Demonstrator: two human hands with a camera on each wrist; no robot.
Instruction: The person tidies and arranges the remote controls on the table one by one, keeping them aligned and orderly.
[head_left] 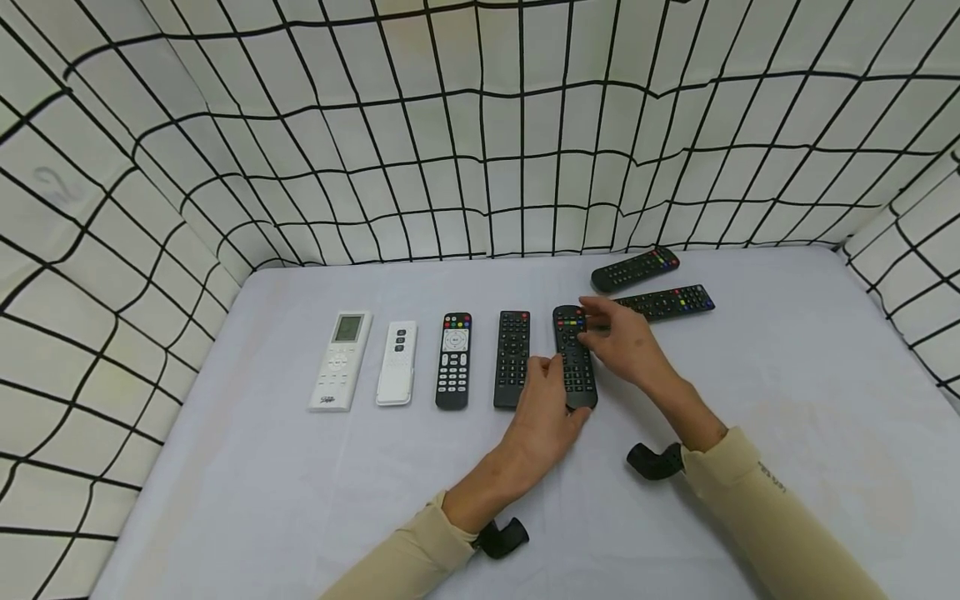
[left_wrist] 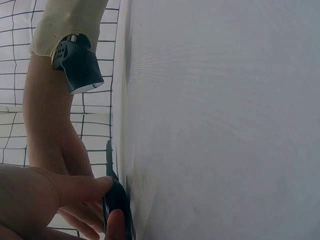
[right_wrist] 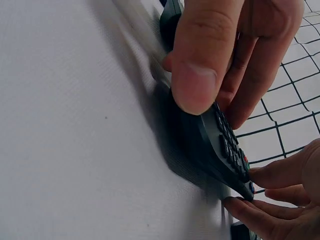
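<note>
Both hands hold a black remote control (head_left: 576, 367) with colored buttons at its far end. My left hand (head_left: 543, 408) grips its near end, the thumb at the bottom corner and the fingers along the left side; the left wrist view shows that thumb (left_wrist: 95, 189) on the end of the remote. At the far end, my right hand (head_left: 626, 342) pinches the right edge near the colored buttons. In the right wrist view the remote (right_wrist: 200, 135) is seen from its side, close over the white cloth, with the left thumb (right_wrist: 197, 80) large in front.
Leftward in a row lie a black remote (head_left: 513, 333), a black one with white buttons (head_left: 453, 379), a small white one (head_left: 395, 375) and a white one with a screen (head_left: 337, 358). Two black remotes (head_left: 636, 269) lie behind the right hand. Black netting (head_left: 480, 158) surrounds the white-covered table (head_left: 262, 500).
</note>
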